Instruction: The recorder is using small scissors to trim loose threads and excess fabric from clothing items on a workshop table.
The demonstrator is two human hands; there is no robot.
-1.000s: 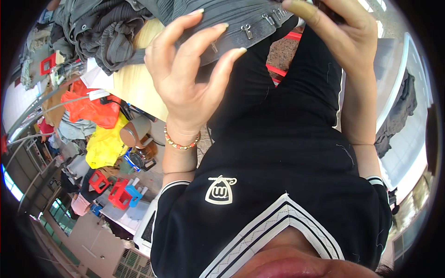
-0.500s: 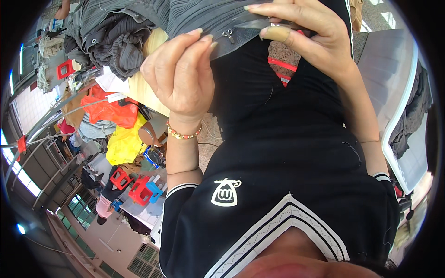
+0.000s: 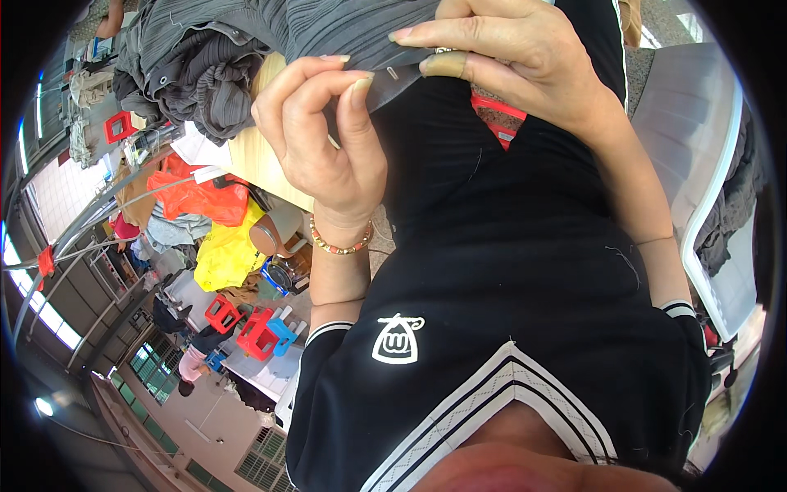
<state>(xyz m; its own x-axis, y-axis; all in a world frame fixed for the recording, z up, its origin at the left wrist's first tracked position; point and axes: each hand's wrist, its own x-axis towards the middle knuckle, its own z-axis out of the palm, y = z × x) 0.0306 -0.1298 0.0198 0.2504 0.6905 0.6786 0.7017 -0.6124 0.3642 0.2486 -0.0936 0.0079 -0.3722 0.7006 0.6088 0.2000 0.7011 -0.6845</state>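
A thin see-through plastic piece point(image 3: 387, 88) spans the gap between my hands, with one small metal piece point(image 3: 393, 73) visible on it. My left hand point(image 3: 328, 135), a beaded bracelet at its wrist, pinches the left edge of the plastic between thumb and fingers. At its other end my right hand point(image 3: 525, 70) is closed, thumb and fingertips on the plastic. A tan covering point(image 3: 447, 65) wraps the right thumb's tip. Small shiny bits show between the right fingers, mostly hidden. Behind the hands lies a grey ribbed garment point(image 3: 344, 33).
Bunched dark grey cloth point(image 3: 201, 78) lies on the pale wooden table point(image 3: 254, 152) to the left. Beyond are red point(image 3: 205, 201) and yellow plastic bags point(image 3: 221, 258) and red stools point(image 3: 258, 334). A translucent bin point(image 3: 697, 139) stands at my right. Another person point(image 3: 193, 361) is far left.
My right hand has shifted left, closer to my left hand. Less of the plastic shows between them, and a single metal piece shows where a small cluster was.
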